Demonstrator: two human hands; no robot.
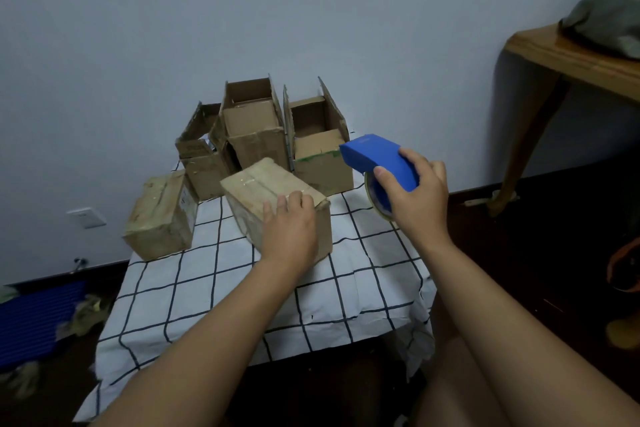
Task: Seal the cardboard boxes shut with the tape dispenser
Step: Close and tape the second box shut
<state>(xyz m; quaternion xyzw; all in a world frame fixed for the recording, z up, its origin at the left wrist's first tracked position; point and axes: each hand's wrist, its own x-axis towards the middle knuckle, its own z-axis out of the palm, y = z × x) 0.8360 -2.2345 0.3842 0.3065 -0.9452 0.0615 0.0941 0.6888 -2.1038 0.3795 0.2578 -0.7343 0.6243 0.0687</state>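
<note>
Head: 3 open boxes (252,121), contents unclear.

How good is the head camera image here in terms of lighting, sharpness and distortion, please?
Head view: dim, bluish, even light with soft shadows and no glare; wide-angle bending curves the wooden side table at the right edge; the blue tape dispenser in the right hand and the closed box under the left hand are reasonably sharp; floor clutter at lower left is soft.
</note>
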